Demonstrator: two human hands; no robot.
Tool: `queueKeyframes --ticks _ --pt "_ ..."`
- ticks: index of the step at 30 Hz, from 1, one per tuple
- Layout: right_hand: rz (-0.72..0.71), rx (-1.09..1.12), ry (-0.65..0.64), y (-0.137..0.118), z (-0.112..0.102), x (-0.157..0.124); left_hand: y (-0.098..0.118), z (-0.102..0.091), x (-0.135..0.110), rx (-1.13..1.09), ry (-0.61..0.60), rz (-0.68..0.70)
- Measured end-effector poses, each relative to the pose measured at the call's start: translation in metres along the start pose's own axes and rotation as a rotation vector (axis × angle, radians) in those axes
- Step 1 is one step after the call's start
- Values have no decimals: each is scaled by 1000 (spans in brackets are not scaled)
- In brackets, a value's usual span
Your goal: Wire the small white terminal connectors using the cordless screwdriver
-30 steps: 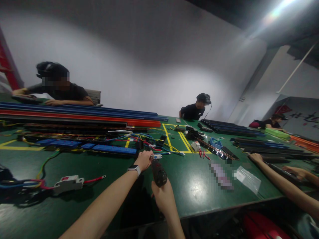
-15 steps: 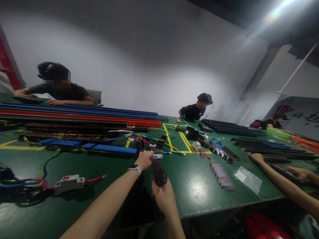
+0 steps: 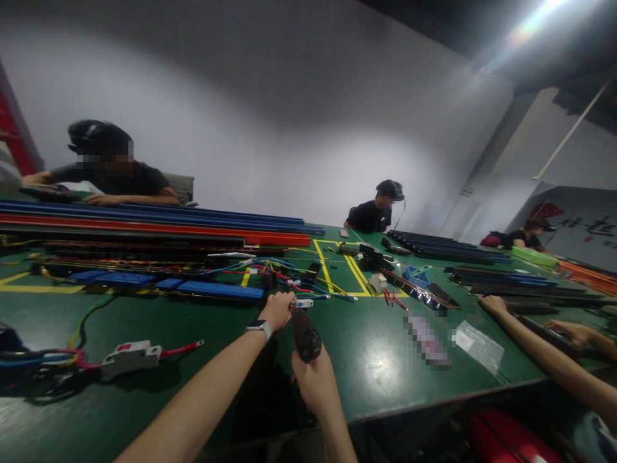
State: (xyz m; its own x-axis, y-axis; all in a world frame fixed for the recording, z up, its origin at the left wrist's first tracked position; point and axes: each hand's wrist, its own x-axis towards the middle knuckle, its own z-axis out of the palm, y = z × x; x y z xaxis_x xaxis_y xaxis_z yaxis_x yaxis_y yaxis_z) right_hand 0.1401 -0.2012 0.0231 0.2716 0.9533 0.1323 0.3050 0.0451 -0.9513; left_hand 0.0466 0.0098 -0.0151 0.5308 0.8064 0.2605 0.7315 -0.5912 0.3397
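Note:
My right hand (image 3: 315, 379) is wrapped round the grip of a dark power drill (image 3: 307, 337), which points away from me across the green table. Its front end meets a small white-and-blue part (image 3: 303, 303). At the part's left side, my left hand (image 3: 278, 311) is closed with bent fingers, pressed against it; the fingertips are partly hidden. Just left of this hand lies a blue socket strip (image 3: 222, 289). Behind the part, loose coloured wires (image 3: 284, 267) spread over the table. The contact between drill tip and part is too small to make out.
At left a grey-white circuit breaker (image 3: 132, 357) carries a red lead. Long blue and orange rails (image 3: 279, 239) lie behind. A plastic bag (image 3: 479, 347) is at right, near a co-worker's forearm (image 3: 535, 347). Other people sit across the table. The table edge (image 3: 400, 406) runs close by.
The whole view has shifted slightly. My hands, the drill and the small part keep the same places relative to each other.

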Motion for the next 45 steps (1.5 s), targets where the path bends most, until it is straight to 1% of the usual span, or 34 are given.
queueKeyframes --ticks 5,10,13,22,31,35,40,45 --pt "3 -5 2 0 -1 0 1 -1 0 -14 -1 9" --pt "3 16 13 5 0 2 1 0 0 2 3 -12" --pt "13 20 5 7 1 3 0 1 0 3 -5 -2" --pt "1 -11 -5 2 -1 1 3 -6 -2 16 -20 -5" --pt "22 -8 -8 -3 -2 1 1 -3 -1 -28 15 13" --pt "7 -20 5 1 -1 1 2 -3 -1 -21 15 13" --pt "-15 -19 -13 10 1 3 1 -1 -1 11 28 14" --pt "-36 -18 8 16 3 4 0 1 0 7 43 20"
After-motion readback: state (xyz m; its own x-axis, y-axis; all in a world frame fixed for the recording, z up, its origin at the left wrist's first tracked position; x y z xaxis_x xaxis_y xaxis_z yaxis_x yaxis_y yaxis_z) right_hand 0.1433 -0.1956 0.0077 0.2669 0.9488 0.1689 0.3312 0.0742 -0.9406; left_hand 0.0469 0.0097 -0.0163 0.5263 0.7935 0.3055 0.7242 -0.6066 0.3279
